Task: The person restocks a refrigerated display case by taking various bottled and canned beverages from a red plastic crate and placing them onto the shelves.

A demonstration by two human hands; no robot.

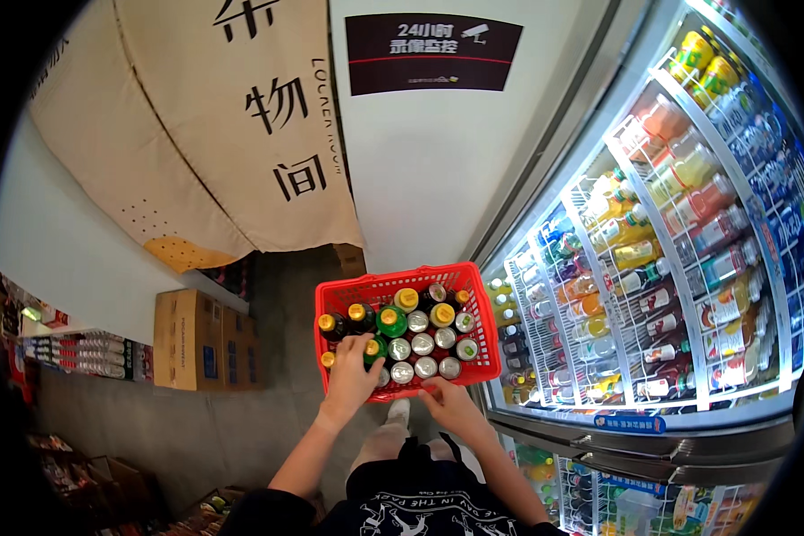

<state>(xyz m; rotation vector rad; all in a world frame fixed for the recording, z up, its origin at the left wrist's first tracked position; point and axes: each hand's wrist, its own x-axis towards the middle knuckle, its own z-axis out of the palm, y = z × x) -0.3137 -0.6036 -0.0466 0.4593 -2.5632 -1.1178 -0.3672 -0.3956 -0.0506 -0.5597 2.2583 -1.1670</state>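
Observation:
A red plastic shopping basket full of upright drinks stands before me. In it are several silver-topped cans, dark bottles with yellow caps and green bottles with yellow caps. My left hand reaches over the basket's near left part, its fingers at a green bottle near the left side; whether they grip it is hard to tell, as the hand covers part of it. My right hand is at the basket's near rim, thumb and fingertips close together, with no bottle or can visible in it.
On the right a lit drinks fridge holds rows of bottles. Cardboard boxes stand on the floor at left. A beige fabric curtain hangs beside a white wall. Stacked packs of drinks lie farther left, more boxes at lower left.

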